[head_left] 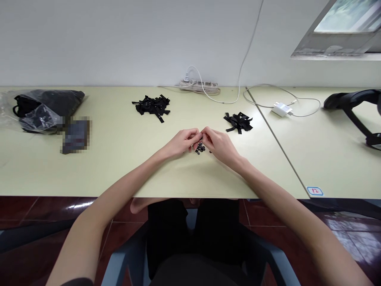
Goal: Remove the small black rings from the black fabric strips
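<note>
My left hand and my right hand meet fingertip to fingertip over the middle of the table. Both are closed in a pinch around something small and dark between them, too hidden to name. Right below the fingers lies a small heap of round black pieces with pale centres. Beyond my right hand is a loose pile of short black strips. A larger pile of such strips lies farther off to the left.
At the far left sit a clear plastic bag with black contents and a blurred dark object. A power strip with white cables runs along the wall. To the right are a white charger and a black strap-like device.
</note>
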`<move>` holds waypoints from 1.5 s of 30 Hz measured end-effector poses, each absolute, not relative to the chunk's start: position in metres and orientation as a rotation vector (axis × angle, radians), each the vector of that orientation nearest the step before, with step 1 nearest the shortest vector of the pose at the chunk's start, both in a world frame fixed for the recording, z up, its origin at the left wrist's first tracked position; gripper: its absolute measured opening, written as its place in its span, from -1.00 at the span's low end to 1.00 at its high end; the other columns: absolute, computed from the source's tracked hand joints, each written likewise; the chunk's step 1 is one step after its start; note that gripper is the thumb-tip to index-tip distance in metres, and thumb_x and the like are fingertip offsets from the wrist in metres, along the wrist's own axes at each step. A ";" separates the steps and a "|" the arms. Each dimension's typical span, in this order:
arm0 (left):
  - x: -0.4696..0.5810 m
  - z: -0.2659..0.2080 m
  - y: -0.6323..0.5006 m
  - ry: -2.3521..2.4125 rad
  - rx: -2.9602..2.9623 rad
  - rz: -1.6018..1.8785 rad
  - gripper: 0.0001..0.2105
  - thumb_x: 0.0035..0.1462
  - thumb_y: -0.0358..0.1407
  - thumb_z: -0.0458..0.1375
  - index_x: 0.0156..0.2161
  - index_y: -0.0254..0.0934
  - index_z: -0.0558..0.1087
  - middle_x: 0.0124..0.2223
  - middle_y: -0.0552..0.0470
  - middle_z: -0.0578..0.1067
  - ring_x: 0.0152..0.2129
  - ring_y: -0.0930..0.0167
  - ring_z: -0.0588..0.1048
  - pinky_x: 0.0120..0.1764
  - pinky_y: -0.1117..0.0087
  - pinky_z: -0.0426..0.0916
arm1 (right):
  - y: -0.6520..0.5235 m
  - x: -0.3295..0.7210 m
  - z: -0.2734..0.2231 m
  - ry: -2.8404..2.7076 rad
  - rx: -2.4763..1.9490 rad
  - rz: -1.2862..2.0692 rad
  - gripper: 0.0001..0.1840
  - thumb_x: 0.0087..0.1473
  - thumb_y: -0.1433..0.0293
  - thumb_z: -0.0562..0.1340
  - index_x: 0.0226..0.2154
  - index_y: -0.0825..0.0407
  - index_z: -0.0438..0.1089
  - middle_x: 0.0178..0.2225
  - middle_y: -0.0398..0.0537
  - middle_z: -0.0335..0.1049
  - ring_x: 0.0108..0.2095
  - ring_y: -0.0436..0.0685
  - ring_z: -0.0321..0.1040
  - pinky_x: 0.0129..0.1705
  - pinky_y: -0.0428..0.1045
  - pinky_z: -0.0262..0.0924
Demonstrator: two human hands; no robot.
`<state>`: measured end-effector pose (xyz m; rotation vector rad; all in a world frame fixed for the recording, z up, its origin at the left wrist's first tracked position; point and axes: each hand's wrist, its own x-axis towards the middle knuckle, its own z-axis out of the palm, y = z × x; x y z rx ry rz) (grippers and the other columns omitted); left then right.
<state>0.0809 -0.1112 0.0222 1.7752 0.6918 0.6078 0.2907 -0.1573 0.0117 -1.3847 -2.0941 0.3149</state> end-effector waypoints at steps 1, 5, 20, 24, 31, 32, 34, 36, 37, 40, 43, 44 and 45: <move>0.081 0.022 -0.111 0.680 1.772 0.606 -0.56 0.57 0.06 0.14 -0.28 -0.22 0.36 -0.40 0.07 0.48 -0.49 0.47 0.43 -0.33 0.42 0.34 | -0.158 0.291 0.012 -2.074 -1.378 0.335 -0.79 0.49 0.39 0.08 -0.26 -0.07 0.27 -0.37 -0.08 0.48 -0.47 0.06 0.17 -0.33 0.01 0.03; 0.081 0.021 -0.111 0.656 1.783 0.601 -0.58 0.59 0.03 0.12 -0.28 -0.22 0.36 -0.37 0.06 0.48 -0.47 0.47 0.44 -0.32 0.42 0.34 | -0.156 0.292 0.012 -2.049 -1.374 0.319 -0.78 0.45 0.41 0.10 -0.31 -0.07 0.24 -0.42 -0.14 0.41 -0.48 0.05 0.12 -0.32 0.00 0.01; 0.082 0.024 -0.115 0.667 1.808 0.622 -0.59 0.59 0.02 0.11 -0.27 -0.21 0.37 -0.38 0.07 0.49 -0.48 0.46 0.46 -0.32 0.40 0.34 | -0.154 0.292 0.009 -1.965 -1.378 0.429 -0.80 0.44 0.35 0.14 -0.29 -0.07 0.29 -0.43 -0.14 0.43 -0.45 0.05 0.19 -0.32 -0.01 0.08; 0.082 0.029 -0.113 0.608 1.780 0.643 -0.54 0.55 0.08 0.17 -0.30 -0.22 0.36 -0.41 0.10 0.46 -0.53 0.50 0.44 -0.36 0.41 0.33 | -0.154 0.290 0.011 -1.810 -1.300 0.604 -0.83 0.37 0.34 0.17 -0.31 -0.07 0.33 -0.47 -0.18 0.42 -0.46 0.03 0.24 -0.34 -0.02 0.13; 0.082 0.025 -0.109 0.548 1.698 0.644 -0.48 0.49 0.18 0.23 -0.32 -0.21 0.35 -0.44 0.12 0.42 -0.55 0.49 0.42 -0.37 0.39 0.35 | -0.154 0.290 0.012 -1.753 -1.244 0.707 -0.79 0.36 0.25 0.19 -0.31 -0.05 0.40 -0.48 -0.15 0.47 -0.47 0.04 0.32 -0.32 -0.01 0.22; 0.082 0.025 -0.109 0.540 1.685 0.644 -0.47 0.48 0.19 0.24 -0.32 -0.21 0.35 -0.44 0.12 0.42 -0.55 0.49 0.41 -0.37 0.39 0.35 | -0.153 0.290 0.011 -1.755 -1.245 0.705 -0.79 0.36 0.24 0.19 -0.31 -0.05 0.40 -0.49 -0.15 0.47 -0.47 0.04 0.32 -0.33 -0.01 0.22; 0.083 0.023 -0.109 0.524 1.667 0.646 -0.46 0.47 0.19 0.25 -0.34 -0.21 0.34 -0.45 0.12 0.41 -0.56 0.50 0.40 -0.37 0.39 0.35 | -0.153 0.290 0.010 -1.759 -1.239 0.699 -0.79 0.34 0.24 0.19 -0.32 -0.05 0.41 -0.49 -0.15 0.48 -0.48 0.04 0.31 -0.34 -0.02 0.21; 0.083 0.022 -0.109 0.517 1.657 0.644 -0.46 0.48 0.19 0.25 -0.34 -0.21 0.34 -0.45 0.12 0.40 -0.56 0.50 0.39 -0.37 0.38 0.35 | -0.153 0.290 0.010 -1.759 -1.233 0.698 -0.79 0.33 0.25 0.19 -0.33 -0.05 0.41 -0.50 -0.15 0.48 -0.48 0.04 0.31 -0.34 -0.02 0.22; 0.083 0.022 -0.109 0.517 1.653 0.642 -0.47 0.48 0.18 0.25 -0.34 -0.21 0.34 -0.45 0.12 0.39 -0.56 0.50 0.39 -0.37 0.38 0.35 | -0.153 0.289 0.010 -1.757 -1.232 0.699 -0.80 0.32 0.25 0.19 -0.33 -0.05 0.42 -0.50 -0.15 0.48 -0.48 0.04 0.31 -0.34 -0.02 0.22; 0.082 0.022 -0.108 0.515 1.646 0.640 -0.48 0.49 0.15 0.25 -0.35 -0.21 0.35 -0.45 0.12 0.39 -0.56 0.50 0.39 -0.37 0.38 0.35 | -0.153 0.289 0.010 -1.743 -1.224 0.721 -0.80 0.29 0.26 0.18 -0.34 -0.04 0.43 -0.51 -0.14 0.48 -0.49 0.04 0.30 -0.36 -0.02 0.20; 0.082 0.022 -0.108 0.502 1.638 0.639 -0.48 0.50 0.13 0.25 -0.36 -0.22 0.35 -0.46 0.13 0.39 -0.57 0.51 0.38 -0.38 0.39 0.34 | -0.154 0.288 0.011 -1.729 -1.215 0.748 -0.79 0.28 0.27 0.18 -0.35 -0.03 0.43 -0.52 -0.14 0.47 -0.50 0.03 0.29 -0.37 -0.03 0.18; 0.082 0.021 -0.108 0.499 1.633 0.639 -0.48 0.50 0.13 0.26 -0.36 -0.22 0.35 -0.46 0.13 0.39 -0.57 0.51 0.38 -0.39 0.40 0.34 | -0.154 0.288 0.012 -1.726 -1.218 0.755 -0.80 0.28 0.27 0.18 -0.35 -0.03 0.43 -0.52 -0.15 0.47 -0.51 0.02 0.29 -0.38 -0.03 0.18; 0.082 0.021 -0.108 0.497 1.628 0.638 -0.49 0.50 0.12 0.26 -0.36 -0.22 0.35 -0.46 0.14 0.38 -0.57 0.51 0.38 -0.39 0.40 0.34 | -0.155 0.288 0.012 -1.724 -1.222 0.761 -0.80 0.28 0.27 0.19 -0.35 -0.03 0.43 -0.52 -0.15 0.47 -0.51 0.02 0.28 -0.38 -0.03 0.18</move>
